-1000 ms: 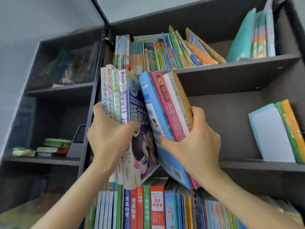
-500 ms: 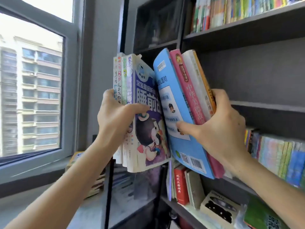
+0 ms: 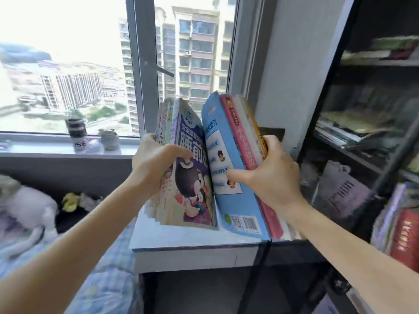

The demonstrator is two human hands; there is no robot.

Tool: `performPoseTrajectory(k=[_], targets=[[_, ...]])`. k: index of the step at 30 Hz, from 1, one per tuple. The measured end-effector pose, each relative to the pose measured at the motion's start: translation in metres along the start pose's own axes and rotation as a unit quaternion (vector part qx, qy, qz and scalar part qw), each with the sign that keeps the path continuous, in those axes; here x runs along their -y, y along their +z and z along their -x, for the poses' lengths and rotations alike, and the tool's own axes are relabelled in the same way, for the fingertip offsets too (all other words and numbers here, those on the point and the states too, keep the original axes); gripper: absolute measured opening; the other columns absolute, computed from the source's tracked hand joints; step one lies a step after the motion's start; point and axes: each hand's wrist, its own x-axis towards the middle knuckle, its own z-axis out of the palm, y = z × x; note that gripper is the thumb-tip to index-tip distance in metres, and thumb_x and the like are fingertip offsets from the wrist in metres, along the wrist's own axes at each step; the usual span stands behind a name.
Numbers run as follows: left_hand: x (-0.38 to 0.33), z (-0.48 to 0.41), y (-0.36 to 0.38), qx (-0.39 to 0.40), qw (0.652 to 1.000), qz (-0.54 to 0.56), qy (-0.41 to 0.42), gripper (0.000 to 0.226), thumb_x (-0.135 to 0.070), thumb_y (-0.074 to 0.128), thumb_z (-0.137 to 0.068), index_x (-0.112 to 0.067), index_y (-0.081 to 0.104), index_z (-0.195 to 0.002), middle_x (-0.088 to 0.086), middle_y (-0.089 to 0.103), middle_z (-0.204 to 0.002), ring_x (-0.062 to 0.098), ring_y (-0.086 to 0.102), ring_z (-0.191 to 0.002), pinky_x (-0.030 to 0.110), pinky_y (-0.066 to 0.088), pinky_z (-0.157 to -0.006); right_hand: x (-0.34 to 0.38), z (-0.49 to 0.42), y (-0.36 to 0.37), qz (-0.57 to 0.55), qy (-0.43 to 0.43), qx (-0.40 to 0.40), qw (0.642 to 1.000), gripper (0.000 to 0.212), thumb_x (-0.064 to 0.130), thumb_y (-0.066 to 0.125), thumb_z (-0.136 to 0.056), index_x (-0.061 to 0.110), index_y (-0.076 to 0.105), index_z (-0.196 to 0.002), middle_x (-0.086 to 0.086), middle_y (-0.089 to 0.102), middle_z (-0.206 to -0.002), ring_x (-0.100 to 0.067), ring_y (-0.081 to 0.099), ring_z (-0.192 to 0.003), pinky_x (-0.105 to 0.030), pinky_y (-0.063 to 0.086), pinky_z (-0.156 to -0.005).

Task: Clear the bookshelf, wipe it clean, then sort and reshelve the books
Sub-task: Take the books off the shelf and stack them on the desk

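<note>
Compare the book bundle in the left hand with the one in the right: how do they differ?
The left bundle shows a purple cartoon cover; the right bundle a light-blue cover with a barcode. The left bundle leans left, the right bundle leans right, tops splayed apart. The left hand and right hand each grip one, bottom edges close together.

A purple-covered bundle of children's books and a blue-covered bundle, barcode on its back, pink spine alongside, stand upright, leaning apart in a V, left of the dark bookshelf
</note>
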Motion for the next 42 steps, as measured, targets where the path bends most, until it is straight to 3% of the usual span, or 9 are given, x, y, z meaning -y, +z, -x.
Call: performPoseTrajectory(k=[5,12,16,22,25,29,33,36,42], targets=[[0.085,-0.087,-0.022,0.000,0.995,-0.030,-0.090,0.080,-0.028,0.086,-0.025,-0.013,0.065,-0.101,0.011,0.074,-0.089,0.032,0.072,-0.075,0.050,0.059,-0.066,-0.035,-0.047,0.096,0.025,0.075,0.101,0.992,0.060,0.045,0.083,-0.059,0.025,0.043,-0.100,0.009,0.061,-0.079,-0.012,0.059,-0.067,-0.023,0.040,-0.052],[0.187,-0.236,0.018,0.087,0.980,0.003,-0.179,0.077,-0.019,0.081,-0.036,0.000,0.059,-0.108,0.018,0.072,-0.091,0.032,0.072,-0.076,0.053,0.059,-0.069,-0.122,-0.130,0.204,0.133,0.218,0.120,0.959,0.079,0.043,0.078,-0.061,0.017,0.041,-0.125,0.008,0.051,-0.072,-0.021,0.054,-0.077,-0.025,0.033,-0.051],[0.232,-0.308,0.048,0.129,0.958,0.027,-0.255,0.077,-0.017,0.081,-0.039,0.002,0.058,-0.110,0.018,0.072,-0.093,0.033,0.072,-0.078,0.051,0.059,-0.070,-0.162,-0.166,0.244,0.208,0.268,0.131,0.932,0.073,0.042,0.075,-0.064,0.020,0.039,-0.124,0.003,0.064,-0.089,-0.024,0.060,-0.083,-0.027,0.042,-0.060],[0.284,-0.379,0.065,0.183,0.920,0.069,-0.341,0.034,-0.001,0.070,-0.071,0.006,0.062,-0.103,0.022,0.071,-0.096,0.034,0.071,-0.079,0.035,0.058,-0.064,-0.204,-0.198,0.275,0.274,0.309,0.158,0.897,0.068,0.044,0.074,-0.067,0.022,0.038,-0.121,0.004,0.061,-0.097,-0.022,0.055,-0.081,-0.025,0.033,-0.056],[0.319,-0.396,0.049,0.152,0.910,0.077,-0.379,0.046,-0.007,0.074,-0.058,0.004,0.061,-0.101,0.019,0.070,-0.089,0.028,0.070,-0.067,0.030,0.056,-0.054,-0.222,-0.209,0.286,0.291,0.312,0.177,0.887,0.069,0.045,0.074,-0.067,0.022,0.038,-0.121,0.002,0.063,-0.101,-0.024,0.059,-0.086,-0.025,0.039,-0.059],[0.348,-0.420,0.032,0.113,0.904,0.090,-0.403,0.013,-0.009,0.062,-0.079,0.000,0.063,-0.088,0.019,0.066,-0.089,0.026,0.068,-0.064,0.029,0.056,-0.054,-0.237,-0.217,0.302,0.304,0.306,0.204,0.879,0.072,0.047,0.074,-0.068,0.023,0.035,-0.123,0.002,0.063,-0.104,-0.022,0.056,-0.082,-0.025,0.041,-0.061],[0.363,-0.461,0.038,0.086,0.912,0.088,-0.390,0.007,-0.011,0.059,-0.085,-0.005,0.062,-0.086,0.015,0.067,-0.091,0.027,0.067,-0.073,0.032,0.055,-0.069,-0.250,-0.224,0.324,0.305,0.300,0.214,0.878,0.071,0.048,0.074,-0.067,0.023,0.035,-0.121,0.003,0.062,-0.107,-0.024,0.061,-0.090,-0.025,0.041,-0.062],[0.383,-0.477,0.028,0.054,0.912,0.017,-0.406,0.033,-0.023,0.079,-0.063,-0.006,0.068,-0.089,0.013,0.073,-0.092,0.032,0.068,-0.085,0.037,0.050,-0.073,-0.255,-0.225,0.340,0.314,0.300,0.223,0.873,0.073,0.047,0.074,-0.069,0.021,0.034,-0.124,0.001,0.062,-0.114,-0.024,0.063,-0.093,-0.024,0.040,-0.063],[0.380,-0.473,-0.001,0.015,0.910,-0.073,-0.409,0.001,-0.011,0.068,-0.083,-0.010,0.067,-0.083,0.006,0.064,-0.079,0.011,0.052,-0.046,0.021,0.029,-0.041,-0.262,-0.233,0.363,0.332,0.282,0.236,0.869,0.069,0.046,0.070,-0.073,0.015,0.033,-0.122,-0.001,0.061,-0.109,-0.025,0.064,-0.089,-0.025,0.040,-0.062]])
